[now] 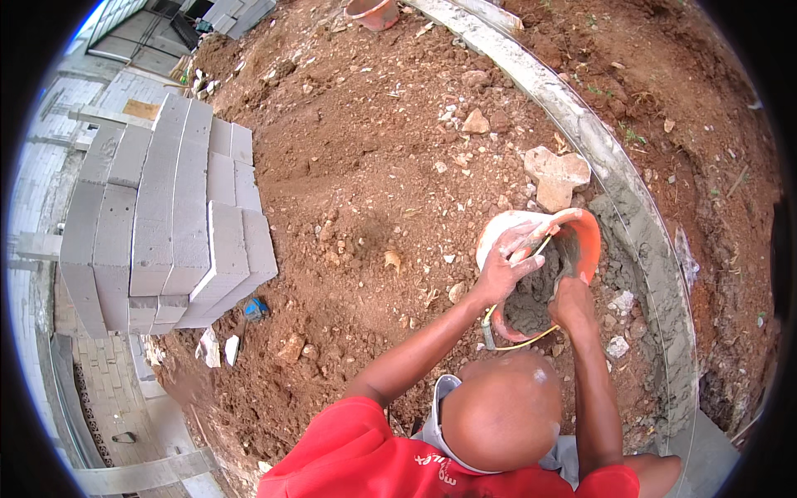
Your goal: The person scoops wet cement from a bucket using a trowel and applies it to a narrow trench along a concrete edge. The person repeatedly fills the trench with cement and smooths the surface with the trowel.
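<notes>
An orange bucket (587,241), its rim smeared pale, stands tilted on the soil with wet grey mortar (531,311) inside. My left hand (508,264), dusted with mortar, is closed on the bucket's upper left rim. My right hand (571,304) is a fist at the bucket's right side, over the mortar. A narrow grey shape rises from that fist inside the bucket; its handle, if any, is hidden. A yellow cord-like handle (531,337) loops round the near rim, with a grey tube at its left end. My bare knee (502,411) is just below the bucket.
A curved concrete strip (635,191) with wet mortar runs along the right. A broken stone slab (556,176) lies beyond the bucket. Grey blocks (170,207) are stacked at left. Another orange bucket (374,12) stands far off. Loose stones dot the brown soil (374,166).
</notes>
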Demonstrator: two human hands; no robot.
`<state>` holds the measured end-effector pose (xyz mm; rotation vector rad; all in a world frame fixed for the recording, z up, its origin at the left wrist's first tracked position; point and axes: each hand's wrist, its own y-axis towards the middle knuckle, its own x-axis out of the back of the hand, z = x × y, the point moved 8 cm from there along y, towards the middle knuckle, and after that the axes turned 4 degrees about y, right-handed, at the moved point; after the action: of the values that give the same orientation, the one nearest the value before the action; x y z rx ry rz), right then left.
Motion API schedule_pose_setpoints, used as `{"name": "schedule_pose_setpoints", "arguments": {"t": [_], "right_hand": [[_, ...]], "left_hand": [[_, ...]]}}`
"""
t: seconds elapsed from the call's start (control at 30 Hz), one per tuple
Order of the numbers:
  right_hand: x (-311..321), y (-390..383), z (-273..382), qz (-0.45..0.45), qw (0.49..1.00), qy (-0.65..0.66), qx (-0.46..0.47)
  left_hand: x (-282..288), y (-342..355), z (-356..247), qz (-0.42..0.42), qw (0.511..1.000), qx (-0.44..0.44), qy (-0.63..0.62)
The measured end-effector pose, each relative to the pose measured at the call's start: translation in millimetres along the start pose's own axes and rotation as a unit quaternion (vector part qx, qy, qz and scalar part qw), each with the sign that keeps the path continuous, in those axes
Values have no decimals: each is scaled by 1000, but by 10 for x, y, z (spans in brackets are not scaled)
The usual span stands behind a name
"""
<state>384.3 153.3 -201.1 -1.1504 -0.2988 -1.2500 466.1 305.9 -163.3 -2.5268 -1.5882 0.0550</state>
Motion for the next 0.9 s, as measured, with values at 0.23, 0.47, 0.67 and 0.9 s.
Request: {"name": "schedule_pose_setpoints", "arguments": {"t": [0.23, 0.47, 0.67, 0.9], "right_hand": [[160, -1078, 305, -37, 994, 70, 81], [-1, -771, -321, 156, 815, 546, -110], [41, -998, -641, 169, 905, 357, -157], [108, -694, -753, 75, 990, 111, -47]], "left_hand": [[172, -147, -48, -14, 999, -35, 23], [70, -52, -4, 19, 999, -25, -6], [219, -122, 87, -1, 1000, -11, 28], [234, -92, 65, -15, 999, -17, 38]]}}
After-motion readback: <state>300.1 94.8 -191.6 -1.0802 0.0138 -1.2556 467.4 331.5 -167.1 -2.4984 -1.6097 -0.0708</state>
